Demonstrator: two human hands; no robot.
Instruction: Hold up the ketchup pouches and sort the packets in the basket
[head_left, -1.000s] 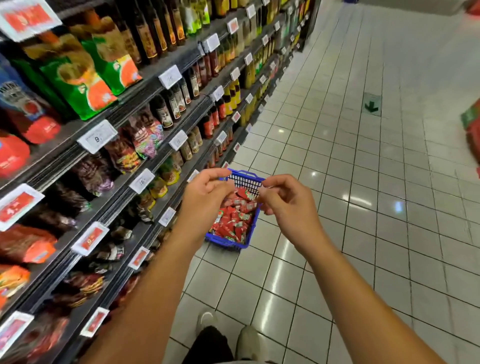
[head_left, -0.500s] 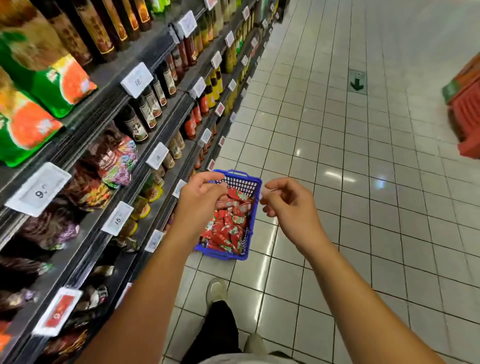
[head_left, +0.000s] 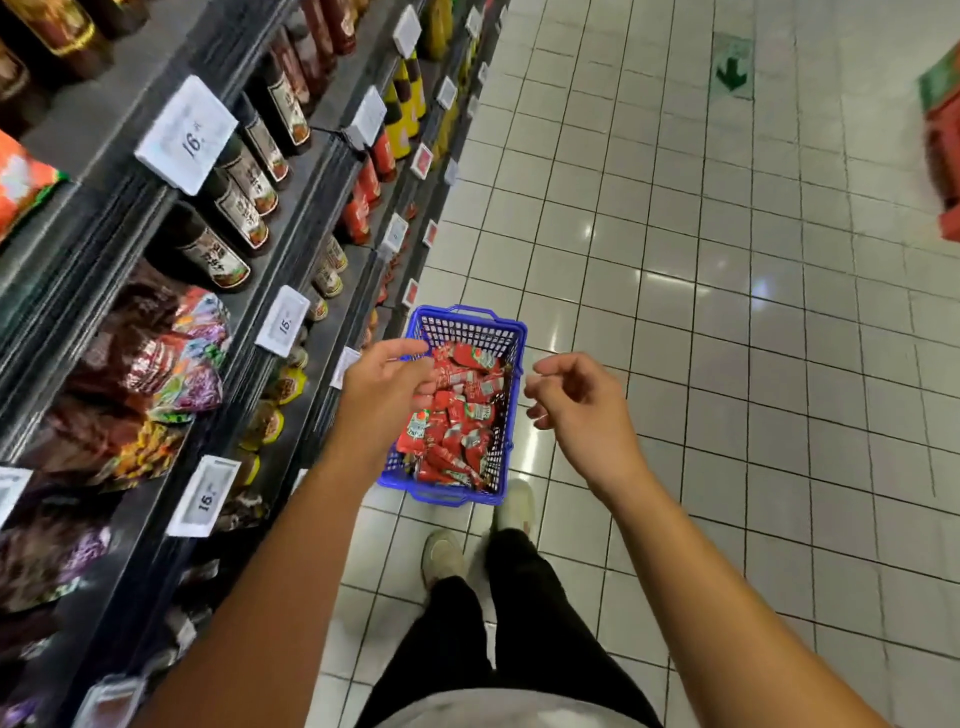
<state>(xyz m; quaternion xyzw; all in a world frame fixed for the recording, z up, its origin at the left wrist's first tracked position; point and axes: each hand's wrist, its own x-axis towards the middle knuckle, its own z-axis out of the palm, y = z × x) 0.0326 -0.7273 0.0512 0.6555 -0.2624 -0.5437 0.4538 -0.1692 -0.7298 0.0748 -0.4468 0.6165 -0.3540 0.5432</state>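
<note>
Both hands hang empty above the blue basket (head_left: 511, 332): the left hand (head_left: 387, 389) with fingers loosely curled over its left rim, the right hand (head_left: 576, 402) relaxed just beside its right rim. Red sachets (head_left: 457, 410) fill the basket, which sits on the white tiled floor (head_left: 727, 322) against the shelf (head_left: 291, 218) of bottles (head_left: 244, 208).

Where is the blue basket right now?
In the head view the blue basket sits on the tiled floor beside the shelves, just ahead of the shoes, below both hands.
</note>
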